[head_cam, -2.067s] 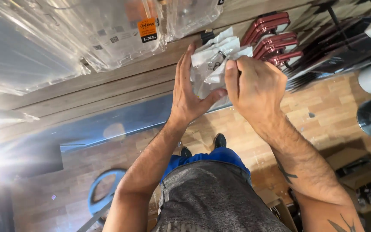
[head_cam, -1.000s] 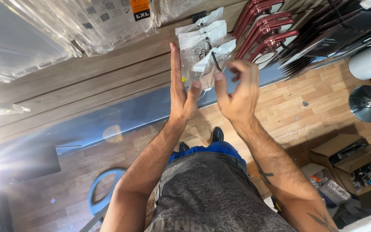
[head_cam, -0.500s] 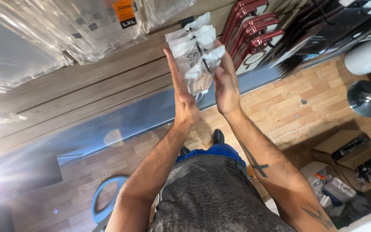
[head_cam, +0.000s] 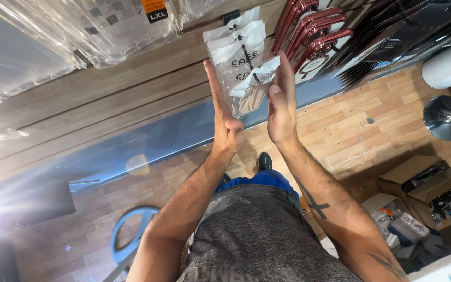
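Note:
Several clear plastic packets with white card tops point(head_cam: 242, 57) hang in a bunch on a wall hook. My left hand point(head_cam: 223, 112) stands flat and upright against the bunch's left side, fingers straight. My right hand point(head_cam: 282, 102) presses flat against the right side, so the packets are squeezed between both palms. Neither hand closes its fingers around anything.
Red packaged cases point(head_cam: 311, 31) and dark ones point(head_cam: 392, 39) hang to the right. Clear plastic bags point(head_cam: 79, 26) hang at upper left. Below are a wooden floor, a chrome stool base point(head_cam: 444, 122), open cardboard boxes point(head_cam: 424, 183) and a blue stool point(head_cam: 129, 235).
My hands went from gripping one packet with bent fingers to lying flat on both sides of the hanging bunch. The view shifted so the packets sit nearer the middle.

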